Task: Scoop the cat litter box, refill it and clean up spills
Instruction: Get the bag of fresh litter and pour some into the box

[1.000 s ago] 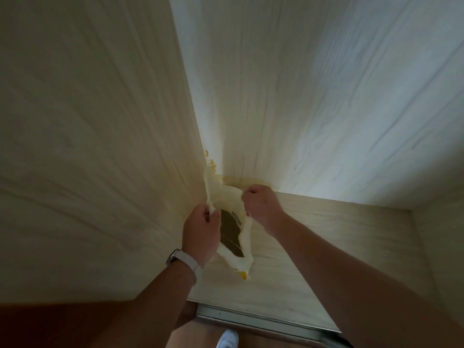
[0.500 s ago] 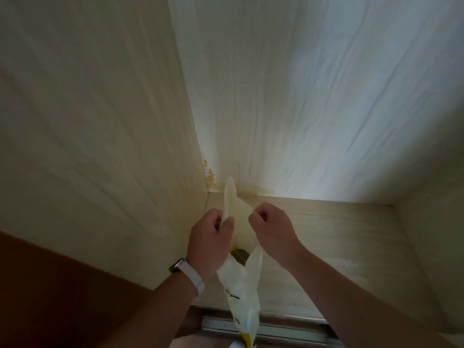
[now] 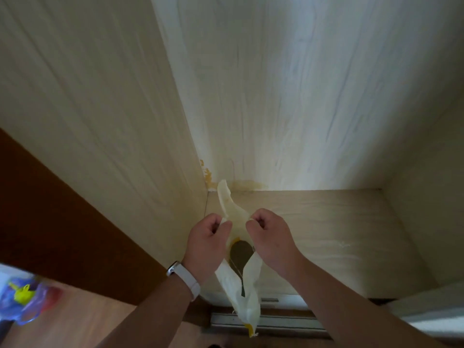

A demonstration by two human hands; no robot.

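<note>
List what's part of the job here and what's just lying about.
In use: cream plastic bag, mouth held open; left hand and right hand, each pinching its top edge.
Lying about: colourful plastic items on the floor at lower left; sliding-door track.

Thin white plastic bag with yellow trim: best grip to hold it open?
Pinch the thin white plastic bag at its top rim, from either side of the mouth, as left hand and right hand do. The film hangs limp, so probably only the rim holds it open.
</note>
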